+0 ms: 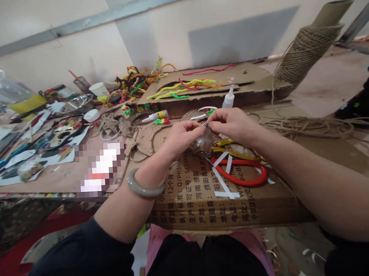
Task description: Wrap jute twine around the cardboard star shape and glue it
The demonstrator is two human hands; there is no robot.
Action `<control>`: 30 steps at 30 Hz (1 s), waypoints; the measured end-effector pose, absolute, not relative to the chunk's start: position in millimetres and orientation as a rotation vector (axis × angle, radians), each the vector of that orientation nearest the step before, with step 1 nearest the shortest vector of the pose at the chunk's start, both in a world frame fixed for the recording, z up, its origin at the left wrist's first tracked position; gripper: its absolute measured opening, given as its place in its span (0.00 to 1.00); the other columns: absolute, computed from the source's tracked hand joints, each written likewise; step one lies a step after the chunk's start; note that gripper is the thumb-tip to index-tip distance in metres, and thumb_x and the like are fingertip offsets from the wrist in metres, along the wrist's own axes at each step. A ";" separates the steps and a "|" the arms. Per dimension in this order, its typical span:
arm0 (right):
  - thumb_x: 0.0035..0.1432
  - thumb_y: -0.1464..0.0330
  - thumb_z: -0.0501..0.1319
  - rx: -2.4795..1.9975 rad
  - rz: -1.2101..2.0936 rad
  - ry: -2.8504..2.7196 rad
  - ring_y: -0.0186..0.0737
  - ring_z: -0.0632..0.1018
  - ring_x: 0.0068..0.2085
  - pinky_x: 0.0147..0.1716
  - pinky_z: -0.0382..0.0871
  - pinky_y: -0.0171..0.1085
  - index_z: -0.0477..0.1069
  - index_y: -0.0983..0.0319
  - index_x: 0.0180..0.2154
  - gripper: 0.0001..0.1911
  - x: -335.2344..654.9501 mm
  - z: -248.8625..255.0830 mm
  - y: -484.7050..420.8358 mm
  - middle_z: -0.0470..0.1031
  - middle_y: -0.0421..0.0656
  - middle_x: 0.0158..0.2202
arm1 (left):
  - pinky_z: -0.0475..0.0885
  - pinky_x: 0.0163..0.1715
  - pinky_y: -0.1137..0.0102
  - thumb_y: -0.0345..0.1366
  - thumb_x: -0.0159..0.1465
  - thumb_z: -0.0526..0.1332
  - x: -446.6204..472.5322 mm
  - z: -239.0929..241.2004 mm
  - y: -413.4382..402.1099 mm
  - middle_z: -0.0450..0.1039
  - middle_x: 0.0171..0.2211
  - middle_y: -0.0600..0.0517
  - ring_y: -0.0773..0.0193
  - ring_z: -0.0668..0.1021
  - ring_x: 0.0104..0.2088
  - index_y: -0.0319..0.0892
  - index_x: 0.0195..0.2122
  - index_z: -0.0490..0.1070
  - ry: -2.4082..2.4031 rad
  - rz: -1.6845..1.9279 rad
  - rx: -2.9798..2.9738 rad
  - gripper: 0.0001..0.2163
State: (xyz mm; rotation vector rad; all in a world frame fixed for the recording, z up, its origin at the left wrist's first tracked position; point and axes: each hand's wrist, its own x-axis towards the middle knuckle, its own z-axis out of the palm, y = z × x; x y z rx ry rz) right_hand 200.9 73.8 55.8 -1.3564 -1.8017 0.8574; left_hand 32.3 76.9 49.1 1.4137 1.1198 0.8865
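Observation:
Over the cardboard box, my left hand is closed in a pinch at the upper edge of a small twine star with a shiny, clear-looking middle. My right hand pinches close beside it, fingertips nearly touching the left ones. The exact bit between the fingertips is hidden. Just below the star lie red-handled scissors, with yellow-handled pliers above them. White paper strips lie across the red handle. A coiled twine piece rests left of my left hand.
A white glue bottle stands behind my hands; a small glue tube lies to the left. A large twine spool leans at the right, loose twine below it. Coloured pipe cleaners lie on cardboard behind. Craft clutter fills the left.

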 end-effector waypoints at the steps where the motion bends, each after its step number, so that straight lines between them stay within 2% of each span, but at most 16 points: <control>1: 0.46 0.71 0.57 -1.349 0.856 -1.815 0.32 0.65 0.24 0.26 0.57 0.35 0.69 0.62 0.24 0.03 200.7 55.6 73.8 0.66 0.37 0.21 | 0.57 0.22 0.74 0.33 0.56 0.65 32.3 48.8 77.1 0.68 0.20 0.56 0.75 0.64 0.20 0.37 0.26 0.74 1.113 0.889 1.414 0.05; 9: 0.46 0.73 0.58 -1.371 0.875 -1.840 0.31 0.64 0.24 0.27 0.58 0.35 0.68 0.62 0.23 0.03 195.5 59.4 69.9 0.66 0.36 0.21 | 0.56 0.23 0.74 0.28 0.54 0.63 31.7 49.6 77.5 0.67 0.20 0.57 0.75 0.63 0.21 0.37 0.23 0.72 1.113 0.912 1.483 0.04; 14: 0.47 0.74 0.58 -1.405 0.864 -1.721 0.31 0.64 0.24 0.26 0.57 0.35 0.70 0.62 0.25 0.03 199.7 63.5 71.3 0.67 0.36 0.20 | 0.61 0.26 0.75 0.34 0.55 0.67 30.0 48.8 80.2 0.71 0.24 0.55 0.74 0.67 0.24 0.38 0.27 0.75 1.073 1.006 1.390 0.05; 18: 0.49 0.76 0.59 -1.434 0.867 -1.576 0.31 0.66 0.24 0.26 0.58 0.35 0.70 0.62 0.24 0.05 204.5 64.6 76.4 0.68 0.37 0.20 | 0.65 0.28 0.76 0.36 0.60 0.64 26.9 50.3 84.1 0.71 0.25 0.56 0.75 0.69 0.24 0.39 0.28 0.73 1.073 1.085 1.248 0.06; 22: 0.49 0.78 0.59 -1.409 0.851 -1.519 0.31 0.67 0.24 0.26 0.59 0.34 0.70 0.62 0.24 0.07 206.5 64.6 79.2 0.69 0.37 0.20 | 0.67 0.29 0.78 0.34 0.62 0.61 25.7 51.2 84.7 0.71 0.23 0.56 0.75 0.72 0.24 0.39 0.27 0.72 1.065 1.074 1.208 0.07; 30: 0.49 0.77 0.59 -1.374 0.866 -1.549 0.31 0.66 0.24 0.26 0.59 0.35 0.70 0.62 0.24 0.06 208.7 61.6 80.5 0.69 0.38 0.19 | 0.65 0.28 0.77 0.28 0.57 0.61 28.5 53.2 82.0 0.70 0.22 0.56 0.75 0.69 0.23 0.38 0.25 0.72 1.117 1.062 1.228 0.04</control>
